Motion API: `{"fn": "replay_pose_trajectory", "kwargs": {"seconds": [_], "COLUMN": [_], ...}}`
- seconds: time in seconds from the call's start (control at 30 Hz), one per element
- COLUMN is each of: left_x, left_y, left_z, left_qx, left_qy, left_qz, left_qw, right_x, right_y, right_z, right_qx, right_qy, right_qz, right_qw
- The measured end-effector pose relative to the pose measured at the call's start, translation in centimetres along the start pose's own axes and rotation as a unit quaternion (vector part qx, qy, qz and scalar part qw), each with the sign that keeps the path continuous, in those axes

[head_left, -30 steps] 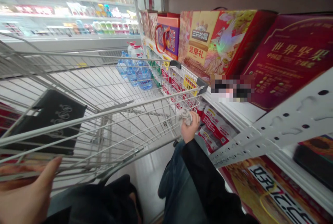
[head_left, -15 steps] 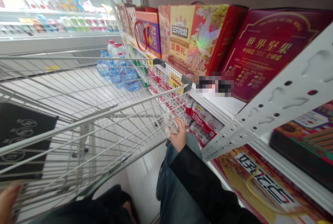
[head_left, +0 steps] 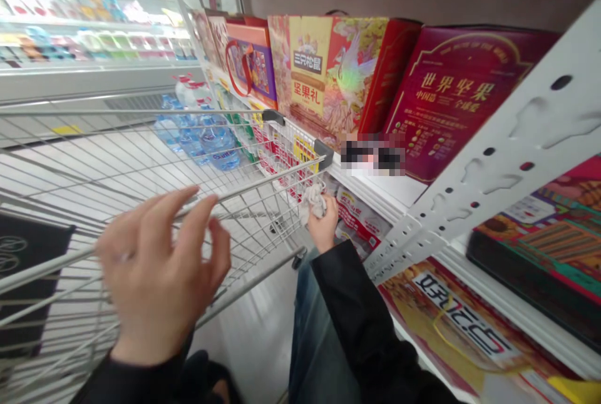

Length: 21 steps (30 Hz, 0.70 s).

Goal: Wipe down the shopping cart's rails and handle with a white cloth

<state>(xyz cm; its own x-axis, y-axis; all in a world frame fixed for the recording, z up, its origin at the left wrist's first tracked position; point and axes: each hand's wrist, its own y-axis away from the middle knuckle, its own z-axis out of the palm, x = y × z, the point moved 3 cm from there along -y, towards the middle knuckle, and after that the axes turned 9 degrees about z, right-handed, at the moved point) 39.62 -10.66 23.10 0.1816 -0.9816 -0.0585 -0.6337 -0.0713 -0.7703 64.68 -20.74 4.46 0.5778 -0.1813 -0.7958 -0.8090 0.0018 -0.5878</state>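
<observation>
Left hand (head_left: 159,272), fingers loosely spread and holding nothing, hovers over the wire shopping cart (head_left: 270,178); floor shows through its basket. Right hand (head_left: 323,227) grips a crumpled pale cloth (head_left: 313,198) at the cart's front corner, so work looks under way; how much is done or left cannot be told. Rightward, shelved nut gift boxes (head_left: 354,78) hide their contents.

The single view looks forward and steeply down from the wearer's head, close above the left hand (head_left: 162,266) at lower left; the shopping cart (head_left: 263,190) crosses mid-frame, and refrigerated shelves (head_left: 89,22) sit farther off, upper left.
</observation>
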Motion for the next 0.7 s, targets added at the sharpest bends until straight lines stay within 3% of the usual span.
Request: {"fn": "replay_pose_trajectory", "kwargs": {"seconds": [0.07,0.17,0.27,0.37,0.43,0.57,0.7], "left_x": [0.3,-0.1,-0.8,-1.5,-1.9,-2.7,-3.4], "left_y": [-3.5,-6.2,-5.9,-4.9,-4.5,-4.4,-4.2], "left_z": [2.6,5.6,6.7,6.6,6.5,6.3,6.1], "left_qx": [-0.063,-0.150,-0.132,-0.087,-0.071,-0.060,-0.071], "left_qy": [-0.078,-0.123,-0.142,-0.142,-0.137,-0.132,-0.163], "left_qz": [0.029,0.017,0.014,0.032,0.033,0.032,0.029], "left_qw": [0.995,0.981,0.981,0.986,0.987,0.989,0.984], "right_x": [0.3,-2.1,-5.6,-6.4,-5.1,-2.1,-1.4], "right_y": [0.1,-1.6,-4.2,-5.1,-4.3,-0.4,3.5], "right_z": [-0.3,-1.3,-1.6,-0.9,-0.2,1.5,2.1], "right_qx": [-0.012,-0.011,-0.010,-0.011,-0.021,-0.122,-0.152], "right_qy": [0.010,0.007,-0.010,-0.019,-0.017,0.027,0.043], "right_qz": [0.005,-0.025,-0.115,-0.193,-0.210,-0.228,-0.223], "right_qw": [1.000,1.000,0.993,0.981,0.977,0.966,0.962]}}
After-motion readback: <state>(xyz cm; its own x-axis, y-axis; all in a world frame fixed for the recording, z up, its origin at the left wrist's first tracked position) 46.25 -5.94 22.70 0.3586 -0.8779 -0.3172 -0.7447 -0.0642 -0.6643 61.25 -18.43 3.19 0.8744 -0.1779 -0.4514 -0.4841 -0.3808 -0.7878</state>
